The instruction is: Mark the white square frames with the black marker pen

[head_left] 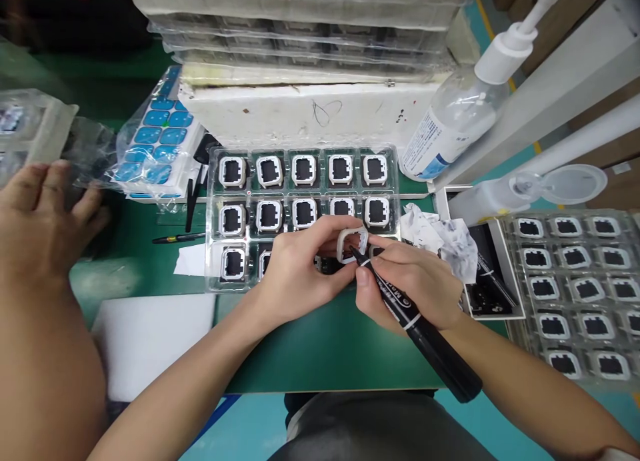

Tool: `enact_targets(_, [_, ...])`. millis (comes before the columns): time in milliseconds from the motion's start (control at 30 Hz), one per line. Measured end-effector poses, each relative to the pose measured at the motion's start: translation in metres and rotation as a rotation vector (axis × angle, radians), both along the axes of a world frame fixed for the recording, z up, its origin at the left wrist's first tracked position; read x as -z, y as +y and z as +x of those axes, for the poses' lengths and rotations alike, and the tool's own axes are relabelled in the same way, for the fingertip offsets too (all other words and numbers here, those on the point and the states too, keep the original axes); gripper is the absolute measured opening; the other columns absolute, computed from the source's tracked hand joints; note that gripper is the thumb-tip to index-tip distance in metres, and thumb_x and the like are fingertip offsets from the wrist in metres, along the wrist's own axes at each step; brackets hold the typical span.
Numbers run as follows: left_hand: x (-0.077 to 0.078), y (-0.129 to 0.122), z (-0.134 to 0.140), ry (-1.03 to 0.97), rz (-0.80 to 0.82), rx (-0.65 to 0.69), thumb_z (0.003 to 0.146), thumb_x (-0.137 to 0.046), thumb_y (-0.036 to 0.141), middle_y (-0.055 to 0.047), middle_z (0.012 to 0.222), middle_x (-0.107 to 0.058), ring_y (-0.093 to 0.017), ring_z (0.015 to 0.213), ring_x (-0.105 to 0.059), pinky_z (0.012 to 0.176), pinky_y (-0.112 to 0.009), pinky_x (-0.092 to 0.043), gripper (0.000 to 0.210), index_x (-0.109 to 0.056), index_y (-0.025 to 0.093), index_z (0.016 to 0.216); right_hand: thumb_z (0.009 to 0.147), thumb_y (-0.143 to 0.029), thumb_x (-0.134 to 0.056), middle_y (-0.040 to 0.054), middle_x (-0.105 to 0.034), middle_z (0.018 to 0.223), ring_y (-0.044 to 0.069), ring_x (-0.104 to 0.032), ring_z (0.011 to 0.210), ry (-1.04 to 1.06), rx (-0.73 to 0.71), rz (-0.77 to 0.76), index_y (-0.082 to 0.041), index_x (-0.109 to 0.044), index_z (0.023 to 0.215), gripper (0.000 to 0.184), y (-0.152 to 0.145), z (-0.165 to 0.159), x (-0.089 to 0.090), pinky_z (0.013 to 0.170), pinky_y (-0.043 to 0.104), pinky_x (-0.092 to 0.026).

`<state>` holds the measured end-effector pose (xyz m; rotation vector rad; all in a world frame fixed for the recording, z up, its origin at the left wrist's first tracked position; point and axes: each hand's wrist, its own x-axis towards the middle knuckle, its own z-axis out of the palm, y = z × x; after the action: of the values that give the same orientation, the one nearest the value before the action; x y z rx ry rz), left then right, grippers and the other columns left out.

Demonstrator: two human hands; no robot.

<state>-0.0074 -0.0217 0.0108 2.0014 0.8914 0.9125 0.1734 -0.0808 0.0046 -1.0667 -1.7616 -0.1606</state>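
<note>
My left hand [303,271] pinches a small whitish, rounded-square frame [342,246] between thumb and fingers, above the front row of a clear plastic tray [213,201]. My right hand [415,281] grips a black marker pen [417,328], its tip at the frame's lower inner edge; whether it touches I cannot tell. Similar white frames with dark centres, such as one frame [304,170], sit in the tray's pockets in rows. Part of the front row is hidden behind my hands.
A co-worker's hand [47,214] rests at the left by a plastic-wrapped tray. Blue stickers [160,134], tweezers [191,204] and white foam [150,341] lie left. Right are a pump bottle [445,124], crumpled paper [440,238], an open box [515,308] and another filled tray [573,308]. Trays stack behind.
</note>
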Motion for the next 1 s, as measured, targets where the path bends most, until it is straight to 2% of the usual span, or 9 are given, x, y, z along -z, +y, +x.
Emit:
enact_targets(100, [0.001, 0.000, 0.000, 0.019, 0.040, -0.006, 0.084, -0.077, 0.016, 0.000, 0.094, -0.082, -0.016, 0.076, -0.077, 0.067, -0.026, -0.064, 0.044, -0.071, 0.025, 0.126, 0.091, -0.013, -0.076, -0.0004, -0.077, 0.078, 0.019, -0.081, 0.077, -0.022, 0.045, -0.038, -0.021, -0.069, 0.093, 0.011, -0.003, 0.002, -0.003, 0.082, 0.027, -0.074])
enact_targets(267, [0.002, 0.000, -0.001, 0.066, 0.135, -0.005, 0.089, -0.075, 0.019, 0.000, 0.093, -0.081, -0.015, 0.075, -0.078, 0.066, -0.024, -0.063, 0.040, -0.069, 0.024, 0.128, 0.095, -0.014, -0.073, 0.0002, -0.078, 0.080, 0.019, -0.082, 0.077, -0.090, 0.009, -0.195, -0.023, -0.070, 0.087, 0.012, -0.005, 0.005, -0.009, 0.078, 0.026, -0.074])
enact_targets(433, [0.003, -0.001, 0.000, 0.082, 0.171, -0.013, 0.091, -0.074, 0.020, 0.002, 0.088, -0.079, -0.013, 0.069, -0.074, 0.064, -0.022, -0.061, 0.038, -0.068, 0.024, 0.128, 0.087, -0.003, -0.076, 0.0011, -0.078, 0.080, 0.026, -0.084, 0.083, 0.138, -0.020, -0.053, -0.021, -0.070, 0.101, 0.024, -0.002, 0.003, -0.007, 0.078, 0.033, -0.075])
enact_targets(567, [0.005, -0.002, 0.002, 0.069, 0.135, -0.030, 0.089, -0.075, 0.020, 0.002, 0.087, -0.078, -0.013, 0.069, -0.073, 0.066, -0.023, -0.062, 0.040, -0.068, 0.024, 0.127, 0.085, 0.000, -0.077, 0.0019, -0.080, 0.087, 0.028, -0.085, 0.087, 0.183, -0.050, -0.113, -0.022, -0.070, 0.102, 0.029, -0.001, 0.003, -0.008, 0.077, 0.034, -0.076])
enact_targets(700, [0.007, -0.002, 0.002, 0.055, 0.136, -0.028, 0.087, -0.076, 0.019, 0.001, 0.090, -0.079, -0.014, 0.071, -0.075, 0.067, -0.025, -0.063, 0.041, -0.068, 0.024, 0.127, 0.088, -0.001, -0.076, 0.0001, -0.079, 0.085, 0.026, -0.084, 0.088, 0.178, -0.032, -0.119, -0.025, -0.070, 0.102, 0.029, 0.000, 0.004, -0.010, 0.074, 0.034, -0.075])
enact_targets(900, [0.008, -0.003, 0.002, 0.049, 0.127, -0.005, 0.087, -0.077, 0.016, 0.003, 0.090, -0.077, -0.013, 0.071, -0.075, 0.067, -0.024, -0.062, 0.044, -0.066, 0.024, 0.129, 0.090, -0.007, -0.078, 0.0025, -0.081, 0.093, 0.021, -0.081, 0.078, 0.202, -0.001, -0.219, -0.026, -0.069, 0.103, 0.024, -0.002, 0.005, -0.013, 0.065, 0.032, -0.070])
enact_targets(1000, [0.009, -0.003, 0.003, 0.055, 0.132, -0.002, 0.088, -0.077, 0.017, 0.002, 0.090, -0.077, -0.013, 0.070, -0.074, 0.066, -0.024, -0.062, 0.043, -0.066, 0.025, 0.129, 0.090, -0.007, -0.078, 0.0022, -0.081, 0.094, 0.022, -0.081, 0.079, 0.193, 0.014, -0.212, -0.026, -0.070, 0.103, 0.025, -0.002, 0.005, -0.013, 0.066, 0.033, -0.070])
